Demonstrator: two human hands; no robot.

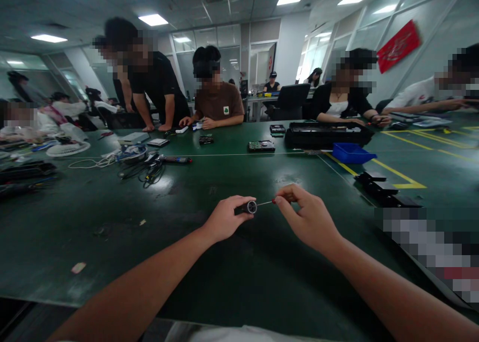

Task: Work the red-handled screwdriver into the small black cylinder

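Note:
Above the green tabletop, my left hand [226, 218] is closed around a small dark cylinder [252, 207] whose round end, rimmed in a pale ring, faces me. My right hand [309, 213] pinches a thin screwdriver [265, 202] by its red handle, most of which is hidden by the fingers. The metal shaft points left, and its tip meets or nearly meets the side of the cylinder; I cannot tell whether it is inserted.
A blue bin [352, 153] and black brackets [383, 189] lie to the right, near yellow tape lines [409, 186]. Bare circuit-board drives [261, 146] and a long black housing [327, 135] sit farther back. Tangled cables [147, 170] lie left. Several people work around the table.

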